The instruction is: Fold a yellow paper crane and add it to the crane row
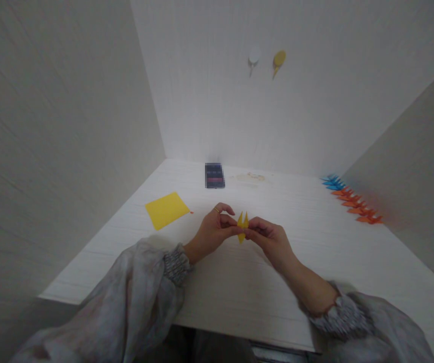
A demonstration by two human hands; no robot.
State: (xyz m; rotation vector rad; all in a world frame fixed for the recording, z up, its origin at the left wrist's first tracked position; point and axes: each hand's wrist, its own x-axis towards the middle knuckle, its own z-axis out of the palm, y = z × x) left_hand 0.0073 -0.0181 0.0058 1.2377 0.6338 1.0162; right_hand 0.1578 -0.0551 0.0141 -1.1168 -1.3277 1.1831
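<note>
A small folded piece of yellow paper (242,226) with two pointed tips facing up is held just above the white table (239,282). My left hand (213,231) pinches its left side with fingers closed; a ring shows on one finger. My right hand (268,238) pinches its right side, fingers also closed. Both hands meet at the middle of the table.
A flat yellow paper square (167,209) lies to the left of my hands. A dark blurred box (214,175) stands at the back. A row of folded blue (332,182) and orange paper pieces (358,207) lines the right wall. Two hooks (265,60) hang on the back wall.
</note>
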